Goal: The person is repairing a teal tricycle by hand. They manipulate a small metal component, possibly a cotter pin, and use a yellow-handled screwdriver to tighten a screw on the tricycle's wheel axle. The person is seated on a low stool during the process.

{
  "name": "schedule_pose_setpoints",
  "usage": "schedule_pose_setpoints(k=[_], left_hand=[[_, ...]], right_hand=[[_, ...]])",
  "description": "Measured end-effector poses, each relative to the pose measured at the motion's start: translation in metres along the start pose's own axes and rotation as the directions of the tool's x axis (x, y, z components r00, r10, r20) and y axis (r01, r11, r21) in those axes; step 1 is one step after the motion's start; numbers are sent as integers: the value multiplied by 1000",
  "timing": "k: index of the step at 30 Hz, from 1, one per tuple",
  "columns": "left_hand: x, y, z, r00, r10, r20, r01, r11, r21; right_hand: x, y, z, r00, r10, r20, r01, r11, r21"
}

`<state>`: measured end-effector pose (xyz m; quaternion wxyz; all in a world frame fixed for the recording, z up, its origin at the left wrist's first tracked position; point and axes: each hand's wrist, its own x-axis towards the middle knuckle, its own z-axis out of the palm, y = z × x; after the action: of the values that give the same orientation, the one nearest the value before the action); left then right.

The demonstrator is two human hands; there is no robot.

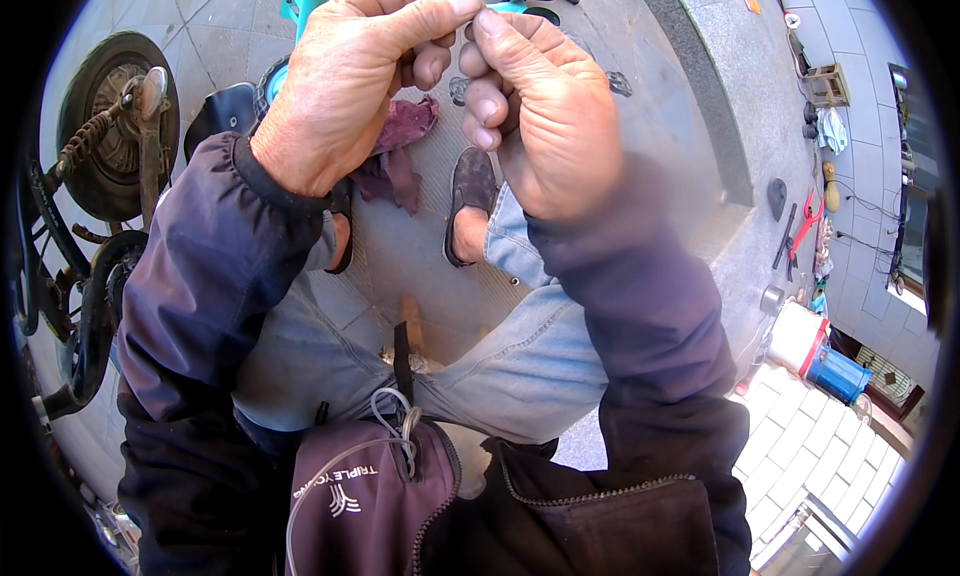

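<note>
My left hand and my right hand are raised in front of me, their thumbs and forefingers pinched and meeting at the tips. Whatever sits between the fingertips is too small to make out. The other fingers of both hands are curled in. Just beyond them are parts of a turquoise frame, partly covered by my left hand. Below my left hand a crumpled maroon cloth lies on the paving beside my shoe.
At the left stands a dark wheel with a coil spring and black tubing. A stone ledge curves along the right, with red-handled tools, a wooden box and a white-and-blue container beyond it.
</note>
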<state>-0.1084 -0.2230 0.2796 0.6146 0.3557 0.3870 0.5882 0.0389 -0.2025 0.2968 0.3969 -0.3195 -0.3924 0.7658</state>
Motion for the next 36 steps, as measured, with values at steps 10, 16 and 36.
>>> schedule_pose_setpoints(k=[10, 16, 36], left_hand=[[0, 0, 0, 1000, 1, 12, -1, 1000, 8], [-1, 0, 1, 1000, 0, 1, 0, 1000, -7], [-1, 0, 1, 1000, 7, 3, -7, 1000, 16]], right_hand=[[-1, -3, -2, 998, 55, -5, -55, 998, 5], [-3, -6, -4, 987, 128, 94, -142, 977, 160], [-1, -4, -6, 988, 127, 87, -138, 982, 131]])
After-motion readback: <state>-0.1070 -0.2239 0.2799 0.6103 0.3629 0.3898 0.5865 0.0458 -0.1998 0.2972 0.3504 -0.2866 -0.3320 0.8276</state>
